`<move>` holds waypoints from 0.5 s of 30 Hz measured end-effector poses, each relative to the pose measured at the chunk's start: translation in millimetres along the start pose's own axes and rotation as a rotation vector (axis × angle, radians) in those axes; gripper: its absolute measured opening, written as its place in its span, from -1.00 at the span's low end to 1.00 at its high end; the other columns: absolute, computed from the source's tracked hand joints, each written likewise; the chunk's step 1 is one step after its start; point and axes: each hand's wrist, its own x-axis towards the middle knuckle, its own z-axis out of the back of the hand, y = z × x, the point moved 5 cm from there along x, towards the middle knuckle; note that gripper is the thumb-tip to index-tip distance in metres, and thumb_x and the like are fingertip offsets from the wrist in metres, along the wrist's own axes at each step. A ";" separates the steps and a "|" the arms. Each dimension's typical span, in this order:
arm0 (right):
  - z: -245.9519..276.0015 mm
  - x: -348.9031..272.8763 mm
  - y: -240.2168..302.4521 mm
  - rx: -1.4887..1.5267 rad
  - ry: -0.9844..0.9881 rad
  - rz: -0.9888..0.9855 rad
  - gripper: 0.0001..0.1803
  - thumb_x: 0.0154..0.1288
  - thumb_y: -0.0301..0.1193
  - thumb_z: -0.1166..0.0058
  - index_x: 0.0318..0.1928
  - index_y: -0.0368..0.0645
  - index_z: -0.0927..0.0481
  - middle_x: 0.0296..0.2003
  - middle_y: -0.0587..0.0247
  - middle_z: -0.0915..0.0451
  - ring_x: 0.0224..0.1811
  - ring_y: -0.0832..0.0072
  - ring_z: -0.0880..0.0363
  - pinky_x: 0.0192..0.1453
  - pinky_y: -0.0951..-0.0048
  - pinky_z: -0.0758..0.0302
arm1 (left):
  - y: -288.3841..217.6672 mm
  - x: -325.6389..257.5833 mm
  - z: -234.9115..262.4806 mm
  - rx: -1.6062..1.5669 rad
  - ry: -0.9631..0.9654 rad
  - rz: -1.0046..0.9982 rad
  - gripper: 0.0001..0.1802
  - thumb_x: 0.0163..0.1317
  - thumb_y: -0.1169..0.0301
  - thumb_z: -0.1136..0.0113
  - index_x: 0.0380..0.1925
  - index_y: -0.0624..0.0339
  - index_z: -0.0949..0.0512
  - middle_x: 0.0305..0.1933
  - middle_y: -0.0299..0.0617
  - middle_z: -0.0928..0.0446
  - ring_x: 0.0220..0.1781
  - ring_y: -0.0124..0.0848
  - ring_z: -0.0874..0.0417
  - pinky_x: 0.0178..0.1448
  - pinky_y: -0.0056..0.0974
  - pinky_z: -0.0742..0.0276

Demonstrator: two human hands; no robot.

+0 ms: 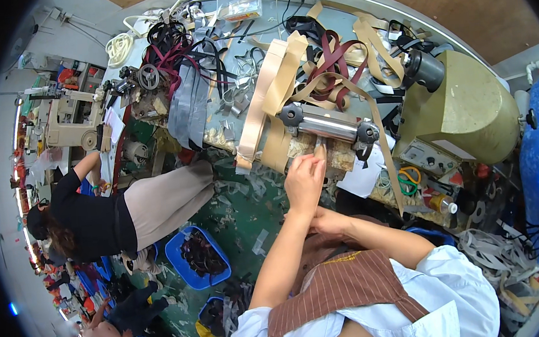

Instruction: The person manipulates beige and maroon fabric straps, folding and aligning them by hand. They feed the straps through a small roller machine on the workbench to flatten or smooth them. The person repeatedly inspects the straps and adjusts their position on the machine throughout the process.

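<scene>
My left hand (305, 177) is at the front edge of the bench, with its fingers pinched together just below a shiny metal roller (324, 124) with black knobs at its ends. A thin greyish piece (320, 147) shows at the fingertips, too small to name. My right hand (329, 222) is lower and closer to my body, partly behind my left wrist, so its fingers are hidden. Left of the roller, wide beige straps (266, 96) hang over the bench edge. A narrower tan strap (374, 111) runs down to the right of the roller.
An olive-green machine (458, 112) stands on the right of the bench. Dark red straps (337, 62) and other bands lie tangled behind the roller. A blue basin (197, 258) of dark scraps sits on the littered floor. A person (96, 214) bends at a sewing machine on the left.
</scene>
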 end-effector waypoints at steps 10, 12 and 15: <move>13.8 2.3 34.7 0.134 -0.191 0.031 -0.50 0.32 -0.23 0.02 0.19 -0.14 -0.26 0.07 0.14 -0.44 0.12 0.36 -0.41 0.21 0.24 -0.34 | 105.8 -162.4 58.7 -0.973 1.241 0.812 -0.46 0.21 0.15 -0.13 0.07 0.31 -0.35 -0.05 -0.09 -0.53 -0.16 -0.25 -0.63 -0.03 -0.19 -0.56; 26.7 10.3 59.0 0.171 -0.367 0.094 -0.50 0.27 -0.13 -0.02 0.08 -0.18 -0.30 -0.07 0.08 -0.52 -0.05 0.35 -0.52 0.06 0.25 -0.47 | 102.7 -193.7 86.3 -0.923 1.304 1.011 -0.55 0.18 0.25 -0.18 -0.03 0.33 -0.41 -0.13 -0.09 -0.55 -0.22 -0.31 -0.64 -0.13 -0.23 -0.60; 30.3 15.9 84.7 0.295 -0.614 0.053 -0.58 0.21 -0.15 -0.10 -0.12 -0.21 -0.39 -0.26 0.18 -0.52 -0.23 0.35 -0.56 -0.14 0.27 -0.55 | 109.2 -236.8 117.8 -0.999 1.188 1.096 -0.59 0.23 0.26 -0.11 -0.02 0.33 -0.41 -0.13 -0.09 -0.55 -0.23 -0.36 -0.63 -0.14 -0.28 -0.58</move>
